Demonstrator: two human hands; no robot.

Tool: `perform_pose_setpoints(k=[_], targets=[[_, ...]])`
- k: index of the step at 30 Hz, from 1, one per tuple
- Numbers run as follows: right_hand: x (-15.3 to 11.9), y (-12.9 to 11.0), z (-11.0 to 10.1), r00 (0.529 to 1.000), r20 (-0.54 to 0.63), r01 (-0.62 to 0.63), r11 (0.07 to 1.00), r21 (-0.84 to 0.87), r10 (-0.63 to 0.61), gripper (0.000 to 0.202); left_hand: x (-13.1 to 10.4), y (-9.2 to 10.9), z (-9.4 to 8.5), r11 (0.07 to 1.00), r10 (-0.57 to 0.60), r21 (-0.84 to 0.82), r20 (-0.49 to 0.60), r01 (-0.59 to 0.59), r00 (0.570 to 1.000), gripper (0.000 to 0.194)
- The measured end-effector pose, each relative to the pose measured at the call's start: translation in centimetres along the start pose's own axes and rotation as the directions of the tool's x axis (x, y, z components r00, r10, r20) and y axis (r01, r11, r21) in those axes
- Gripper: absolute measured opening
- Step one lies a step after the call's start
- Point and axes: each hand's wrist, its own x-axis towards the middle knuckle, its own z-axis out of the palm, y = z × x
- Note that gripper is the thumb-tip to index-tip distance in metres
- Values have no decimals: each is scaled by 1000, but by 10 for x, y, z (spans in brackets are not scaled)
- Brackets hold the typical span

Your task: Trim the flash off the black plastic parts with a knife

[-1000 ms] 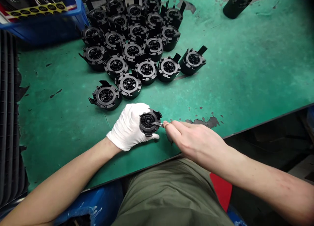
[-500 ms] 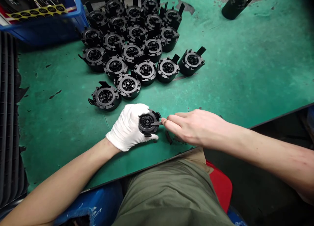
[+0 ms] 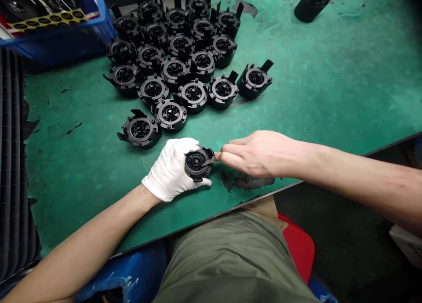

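Green work table (image 3: 329,88), worn and chipped along its near edge, fills most of the view from above. At its far left corner sits a blue crate (image 3: 66,35), and a dark ribbed mat (image 3: 13,162) runs down the left side. A tight cluster of round black plastic housings (image 3: 178,57) covers the upper middle of the table, each standing face up, with one loose housing (image 3: 140,130) lying apart just in front of the cluster and another black part (image 3: 311,2) well away at the top right. Near the front edge, the left hand (image 3: 173,171), in a white glove, is wrapped firmly around a single round black part (image 3: 198,163), holding it just above the table with its ribbed face turned up. The bare right hand (image 3: 260,153) reaches in from the right, thumb and forefinger pinched together on a small thin metal tool (image 3: 211,161) whose tip touches the part's face. The two hands sit close together, almost touching.
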Motion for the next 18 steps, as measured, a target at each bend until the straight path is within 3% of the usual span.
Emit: perform_pose_setpoints(k=[3, 5, 7, 9, 13, 18], targets=[[-11, -17, 9, 971, -162, -151, 978, 142, 173, 22, -6, 1, -2, 1000, 22, -6, 4, -22, 1000, 90], [-18, -38, 15, 875, -265, -315, 891, 327, 406, 22, -8, 3, -3, 1000, 9, -25, 24, -9, 1000, 93], [-22, -63, 22, 772, -249, -427, 767, 479, 585, 25, -8, 5, -4, 999, 5, -43, 30, -4, 1000, 92], [-20, -85, 30, 713, -201, -475, 674, 566, 672, 24, -8, 4, -4, 999, 23, -46, 17, -22, 1000, 88], [-8, -108, 40, 674, -207, -477, 632, 611, 709, 13, -9, -1, -1, 998, 53, -27, -32, -54, 998, 89], [-1, -105, 40, 691, -212, -467, 650, 600, 692, 5, -10, -3, 1, 998, 58, -23, -41, -59, 997, 93]])
